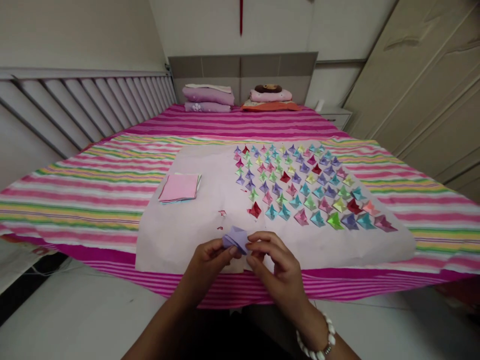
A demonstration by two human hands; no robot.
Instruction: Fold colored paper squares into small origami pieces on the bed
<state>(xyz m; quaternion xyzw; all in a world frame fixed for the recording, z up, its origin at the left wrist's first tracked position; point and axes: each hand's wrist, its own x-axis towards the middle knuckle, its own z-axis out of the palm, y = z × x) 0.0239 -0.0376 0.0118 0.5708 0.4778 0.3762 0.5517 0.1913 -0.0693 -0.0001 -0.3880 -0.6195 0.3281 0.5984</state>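
A partly folded purple origami paper is held up over the near edge of a large white sheet. My left hand pinches its lower left side between thumb and fingers. At its right edge, my right hand has its thumb and fingertips closed on the paper. To the left lies a stack of square paper, pink on top. Rows of small folded paper pieces in many colours cover the right part of the sheet.
The sheet lies on a bed with a striped cover. Folded purple bedding and a pink and orange pile are by the headboard. A white railing runs along the left, a nightstand stands at the right.
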